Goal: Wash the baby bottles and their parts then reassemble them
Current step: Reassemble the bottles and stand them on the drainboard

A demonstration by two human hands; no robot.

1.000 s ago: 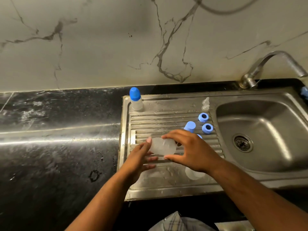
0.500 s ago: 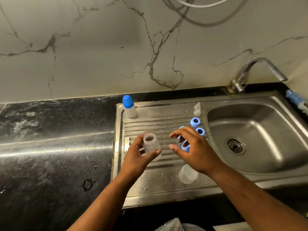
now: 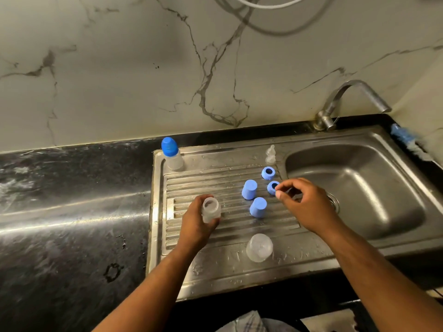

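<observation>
**On the draining board, reassembly starts with a screw ring**

Left of the stainless steel sink (image 3: 374,149), on the ribbed steel draining board (image 3: 211,174), washing looks finished and rebuilding seems to be the step in hand. The left hand (image 3: 196,224) grips an upright clear plastic bottle body (image 3: 211,209), mouth open, over the ribs. The right hand (image 3: 308,204) has thumb and forefinger curled close together at the nearer blue screw ring (image 3: 271,187); whether they already pinch it I cannot tell. A second blue ring (image 3: 268,173) lies just beyond, two blue caps (image 3: 249,189) stand between the hands, and clear teats (image 3: 271,154) sit at the far edge. Next, I judge, the ring needs a teat seated in it, then careful threading onto the held bottle.
</observation>
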